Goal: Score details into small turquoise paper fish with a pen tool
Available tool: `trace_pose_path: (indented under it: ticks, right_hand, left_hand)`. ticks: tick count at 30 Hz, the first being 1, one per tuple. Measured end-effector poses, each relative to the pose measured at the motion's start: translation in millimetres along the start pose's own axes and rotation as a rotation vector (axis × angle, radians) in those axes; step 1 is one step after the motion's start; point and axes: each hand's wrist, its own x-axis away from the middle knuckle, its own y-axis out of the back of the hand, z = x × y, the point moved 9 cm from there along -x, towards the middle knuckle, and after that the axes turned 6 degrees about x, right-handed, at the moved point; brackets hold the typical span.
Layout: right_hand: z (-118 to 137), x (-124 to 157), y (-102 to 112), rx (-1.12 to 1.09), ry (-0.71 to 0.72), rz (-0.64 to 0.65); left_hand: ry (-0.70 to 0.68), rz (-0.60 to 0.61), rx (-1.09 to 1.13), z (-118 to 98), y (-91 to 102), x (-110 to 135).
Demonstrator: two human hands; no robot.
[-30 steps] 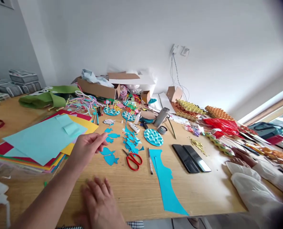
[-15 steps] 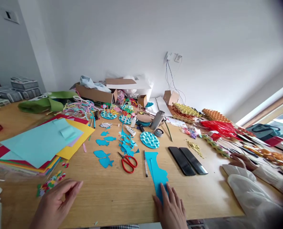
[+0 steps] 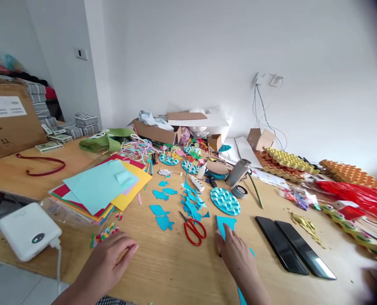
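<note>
My right hand (image 3: 235, 250) reaches over a strip of blue paper (image 3: 227, 221), thumb and fingers apart. Its thumb lies across a pen (image 3: 216, 224) at the paper's left edge. The hand and forearm cover much of the strip. My left hand (image 3: 112, 258) hovers over the table's front left, fingers curled and fingertips meeting the thumb, nothing visible in it. Red-handled scissors (image 3: 194, 232) lie between the hands. Beyond them are a blue paper fish (image 3: 164, 223) with several others, and a heap of blue scraps (image 3: 192, 204).
Coloured paper sheets (image 3: 96, 186) and a white power bank (image 3: 29, 232) are at left. Two black phones (image 3: 282, 245) lie at right. Farther back stand a blue wavy disc (image 3: 225, 201), glue bottle (image 3: 197, 183), tape roll (image 3: 239, 192), metal flask (image 3: 238, 173) and yellow egg trays (image 3: 290, 160).
The view has turned left. My right hand has moved from the strip's near end up to the pen and the strip's far end. My left hand stays curled.
</note>
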Motion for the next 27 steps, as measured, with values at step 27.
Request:
trace_pose_path:
  ticks: [27]
  right_hand:
    - [123.5, -75.7, 45.9, -0.387, 0.609, -0.077]
  left_hand:
    - [-0.090, 0.532, -0.177, 32.7, -114.3, -89.4]
